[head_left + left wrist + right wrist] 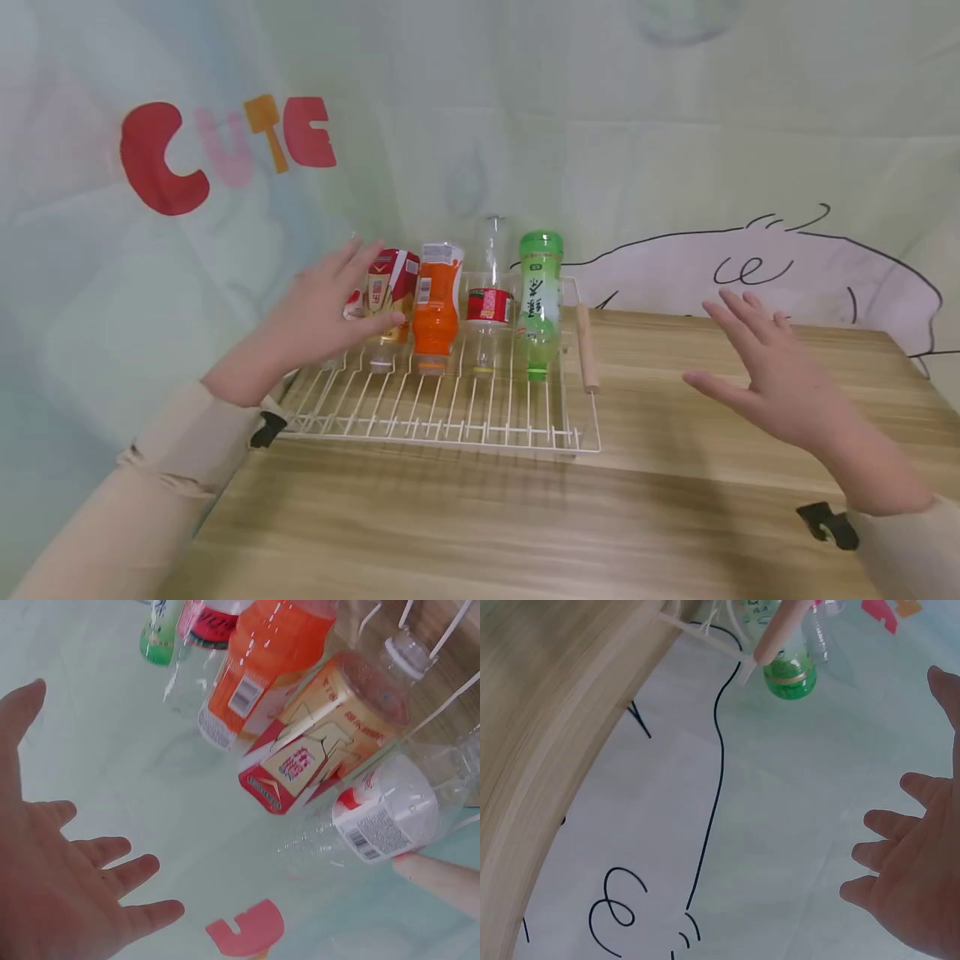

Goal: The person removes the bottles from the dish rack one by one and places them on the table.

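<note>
Both hands are raised with fingers spread and hold nothing. The left hand [318,304] hovers at the left of a white wire rack [487,447], overlapping a clear bottle with a white-and-red label [386,814]. Several bottles stand neck-down in a row along the rack's back. Beside that clear bottle come a red-and-gold squarish bottle [392,292], an orange drink bottle [437,304], a clear bottle with a red label [491,306] and a green tea bottle [540,300]. The right hand [780,379] is over the tabletop, well right of the rack.
The rack sits on a wood-grain table [465,525], near its left edge. A round wooden handle [587,348] is on the rack's right side, another handle [442,883] on its left. Behind hangs a pale printed curtain [420,108] with coloured letters and a line drawing.
</note>
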A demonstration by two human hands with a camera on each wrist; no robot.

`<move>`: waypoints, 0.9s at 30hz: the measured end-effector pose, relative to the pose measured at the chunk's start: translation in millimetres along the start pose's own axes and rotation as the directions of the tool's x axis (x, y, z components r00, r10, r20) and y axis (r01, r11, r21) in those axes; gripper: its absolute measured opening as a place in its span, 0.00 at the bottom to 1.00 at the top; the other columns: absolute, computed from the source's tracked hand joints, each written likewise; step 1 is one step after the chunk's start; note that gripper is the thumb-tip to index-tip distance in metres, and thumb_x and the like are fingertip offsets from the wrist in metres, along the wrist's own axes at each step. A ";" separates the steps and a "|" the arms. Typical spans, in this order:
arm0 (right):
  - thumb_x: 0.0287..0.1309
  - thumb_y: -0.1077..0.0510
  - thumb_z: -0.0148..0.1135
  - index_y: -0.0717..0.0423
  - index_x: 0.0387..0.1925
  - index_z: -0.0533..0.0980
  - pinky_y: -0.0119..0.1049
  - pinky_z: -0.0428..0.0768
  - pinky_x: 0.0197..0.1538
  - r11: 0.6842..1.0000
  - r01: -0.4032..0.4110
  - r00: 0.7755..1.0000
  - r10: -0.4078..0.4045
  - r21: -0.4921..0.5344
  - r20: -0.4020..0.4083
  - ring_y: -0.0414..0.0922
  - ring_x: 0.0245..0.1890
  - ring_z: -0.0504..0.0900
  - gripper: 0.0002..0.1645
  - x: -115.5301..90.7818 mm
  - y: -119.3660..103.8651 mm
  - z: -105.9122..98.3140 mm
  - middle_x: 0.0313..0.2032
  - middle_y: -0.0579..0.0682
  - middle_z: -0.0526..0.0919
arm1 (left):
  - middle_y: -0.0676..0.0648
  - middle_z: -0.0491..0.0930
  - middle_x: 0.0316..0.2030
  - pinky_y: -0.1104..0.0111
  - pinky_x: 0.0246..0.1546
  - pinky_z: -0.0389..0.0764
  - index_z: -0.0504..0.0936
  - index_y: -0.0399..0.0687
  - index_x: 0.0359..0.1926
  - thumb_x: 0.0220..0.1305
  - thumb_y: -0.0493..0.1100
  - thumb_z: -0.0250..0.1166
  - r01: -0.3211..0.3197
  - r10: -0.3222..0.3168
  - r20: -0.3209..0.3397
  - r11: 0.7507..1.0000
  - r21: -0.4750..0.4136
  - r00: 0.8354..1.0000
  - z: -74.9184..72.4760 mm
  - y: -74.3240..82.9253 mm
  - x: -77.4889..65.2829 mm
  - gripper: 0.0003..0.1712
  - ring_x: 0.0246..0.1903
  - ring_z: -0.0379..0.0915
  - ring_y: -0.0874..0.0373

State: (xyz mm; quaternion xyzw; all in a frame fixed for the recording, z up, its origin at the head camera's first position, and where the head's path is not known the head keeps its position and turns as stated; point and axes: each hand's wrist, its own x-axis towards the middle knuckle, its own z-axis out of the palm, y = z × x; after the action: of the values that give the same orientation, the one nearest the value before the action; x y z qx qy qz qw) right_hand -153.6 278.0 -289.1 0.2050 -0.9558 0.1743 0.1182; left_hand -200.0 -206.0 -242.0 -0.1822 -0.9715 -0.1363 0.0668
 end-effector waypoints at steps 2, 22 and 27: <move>0.57 0.43 0.66 0.54 0.74 0.51 0.53 0.34 0.74 0.999 0.018 1.000 -0.017 0.032 -0.013 0.55 0.75 0.38 0.52 2.5 -8.4 1.8 0.74 0.59 0.48 | 0.37 0.43 0.75 0.35 0.65 0.47 0.44 0.51 0.76 0.61 0.66 0.60 0.017 -0.018 -0.021 0.998 -0.068 1.000 -6.6 -4.2 4.0 0.54 0.72 0.41 0.37; 0.61 0.40 0.61 0.49 0.75 0.50 0.63 0.60 0.65 0.967 0.053 0.997 -0.068 0.251 0.049 0.60 0.71 0.55 0.49 10.7 -70.7 64.3 0.73 0.54 0.53 | 0.37 0.40 0.75 0.37 0.64 0.55 0.31 0.53 0.76 0.63 0.64 0.58 0.254 -0.294 -0.048 0.888 -0.384 0.955 -19.5 -54.4 53.6 0.56 0.71 0.44 0.34; 0.60 0.41 0.62 0.54 0.73 0.54 0.63 0.64 0.63 0.961 0.059 0.997 -0.073 0.270 0.040 0.59 0.68 0.61 0.47 7.4 -75.8 82.1 0.72 0.54 0.56 | 0.35 0.39 0.75 0.37 0.64 0.53 0.31 0.49 0.76 0.64 0.64 0.57 0.301 -0.345 -0.028 0.854 -0.424 0.938 -9.5 -67.8 60.1 0.57 0.72 0.41 0.36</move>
State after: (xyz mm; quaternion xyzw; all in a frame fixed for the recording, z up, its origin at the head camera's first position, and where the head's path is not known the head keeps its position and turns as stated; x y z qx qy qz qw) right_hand -140.0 179.2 -340.2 0.2552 -0.9186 0.2933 0.0713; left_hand -280.0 -249.4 -238.5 -0.0191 -0.9324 -0.3570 0.0530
